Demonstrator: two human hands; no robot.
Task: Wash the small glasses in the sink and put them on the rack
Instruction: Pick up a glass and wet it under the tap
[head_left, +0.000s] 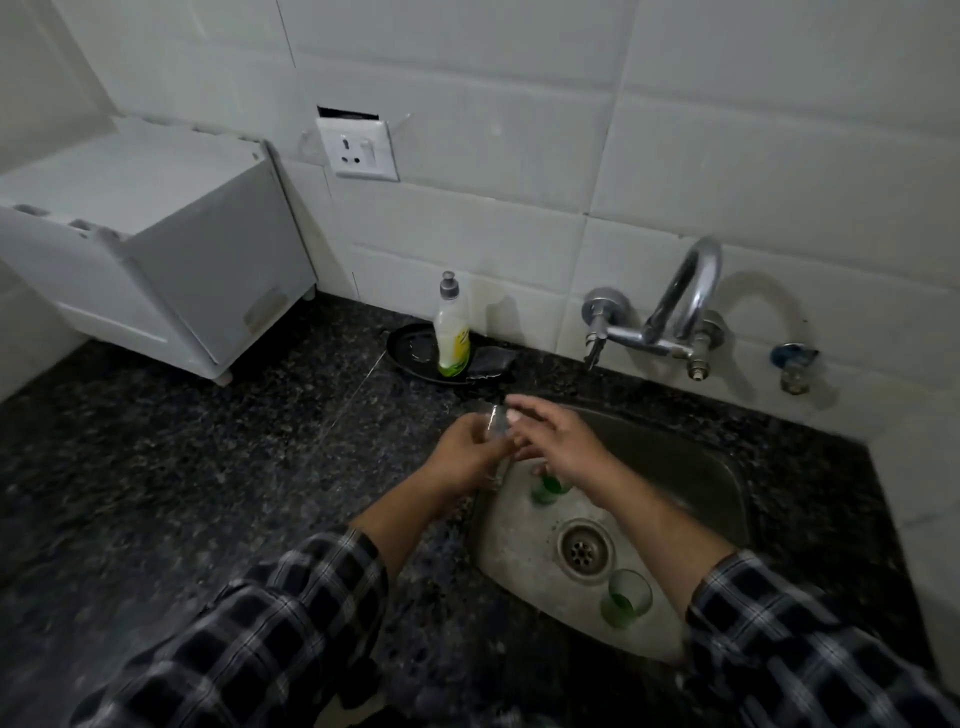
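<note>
My left hand (470, 452) grips a small clear glass (496, 422) over the left edge of the steel sink (711, 467). My right hand (558, 441) reaches across from the right, its fingers touching the same glass; how they lie on it is blurred. Two small green-bottomed glasses stand in the sink: one (548, 488) partly hidden under my right wrist, another (626, 597) near the front, right of the drain (584, 548).
A chrome wall tap (675, 312) hangs over the sink's back; no water stream shows. A dish-soap bottle (452, 327) and a dark scrubber (488, 361) sit on a black plate (410, 348). A white appliance (156, 244) stands back left on the dark granite counter (182, 467).
</note>
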